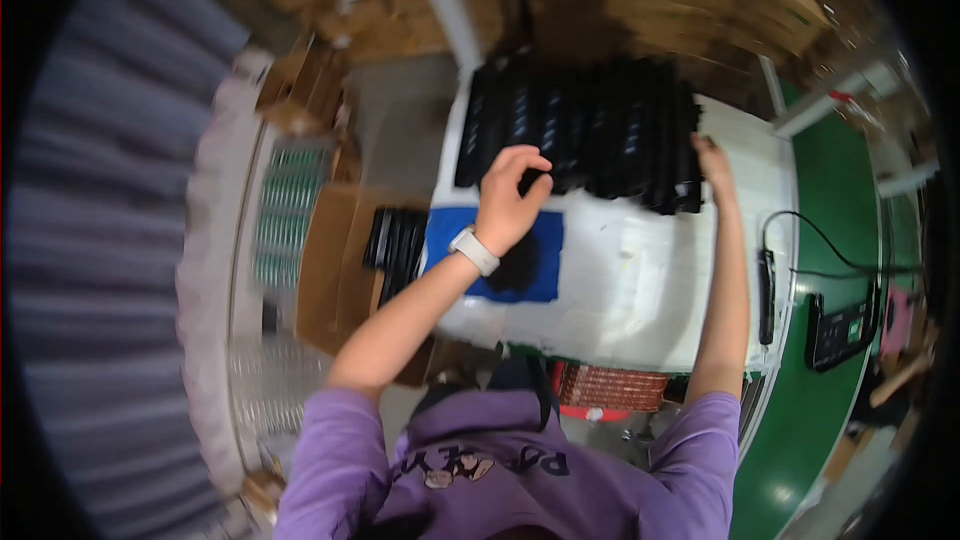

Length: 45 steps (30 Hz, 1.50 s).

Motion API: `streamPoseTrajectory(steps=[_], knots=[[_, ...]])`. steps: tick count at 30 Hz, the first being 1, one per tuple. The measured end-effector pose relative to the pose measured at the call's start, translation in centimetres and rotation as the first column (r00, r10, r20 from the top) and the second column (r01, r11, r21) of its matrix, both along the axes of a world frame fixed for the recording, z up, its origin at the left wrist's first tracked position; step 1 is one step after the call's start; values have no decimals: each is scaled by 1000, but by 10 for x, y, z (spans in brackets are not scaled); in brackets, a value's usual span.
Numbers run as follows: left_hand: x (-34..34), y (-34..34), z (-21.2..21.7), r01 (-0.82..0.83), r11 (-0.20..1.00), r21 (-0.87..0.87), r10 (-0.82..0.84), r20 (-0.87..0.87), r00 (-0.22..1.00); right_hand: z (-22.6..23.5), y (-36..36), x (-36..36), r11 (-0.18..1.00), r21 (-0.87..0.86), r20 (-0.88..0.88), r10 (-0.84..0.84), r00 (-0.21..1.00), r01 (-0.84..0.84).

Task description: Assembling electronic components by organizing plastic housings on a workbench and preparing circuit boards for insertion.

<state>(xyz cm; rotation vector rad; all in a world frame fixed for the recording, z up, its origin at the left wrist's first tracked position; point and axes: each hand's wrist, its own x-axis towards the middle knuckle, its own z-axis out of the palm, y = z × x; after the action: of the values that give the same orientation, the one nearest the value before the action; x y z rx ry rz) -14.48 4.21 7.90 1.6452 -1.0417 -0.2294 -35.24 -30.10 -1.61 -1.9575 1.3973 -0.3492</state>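
A row of black, narrow plastic-looking pieces (585,130) stands packed side by side at the far part of the white worktable (640,270). My left hand (513,198), with a pale watch on its wrist, hovers at the near left of this row. Its fingers curve with a gap between them and the thumb, and nothing shows in it. At the row's right end is my right hand (712,162), by the last pieces; its fingers are blurred and partly hidden. Below my left hand lies a blue mat (545,285) with a dark round patch on it.
Left of the table, an open cardboard box (335,265) holds more black pieces (395,240). Beyond it are stacked green-edged clear trays (290,210). On the right, a black tool with a cable (767,295) lies near the table edge, beside a green surface (790,440) carrying a black device (842,332).
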Motion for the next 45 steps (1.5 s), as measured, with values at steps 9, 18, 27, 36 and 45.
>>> streamPoseTrajectory(steps=[9,18,27,36,45], knots=[[152,351,-73,-808,527,263,776,-536,332,167,267,62,863,-446,361,414,836,-235],[171,558,-262,-606,494,624,846,-505,170,74,632,202,319,386,425,771,474,-865],[197,580,-462,-208,524,826,802,-396,446,-309,730,246,693,570,-70,576,815,-441],[260,426,-614,-282,651,704,485,-100,869,-580,586,306,890,381,-581,19,813,252],[301,352,-682,-352,414,839,468,135,873,-624,565,322,815,490,-72,-316,946,310]])
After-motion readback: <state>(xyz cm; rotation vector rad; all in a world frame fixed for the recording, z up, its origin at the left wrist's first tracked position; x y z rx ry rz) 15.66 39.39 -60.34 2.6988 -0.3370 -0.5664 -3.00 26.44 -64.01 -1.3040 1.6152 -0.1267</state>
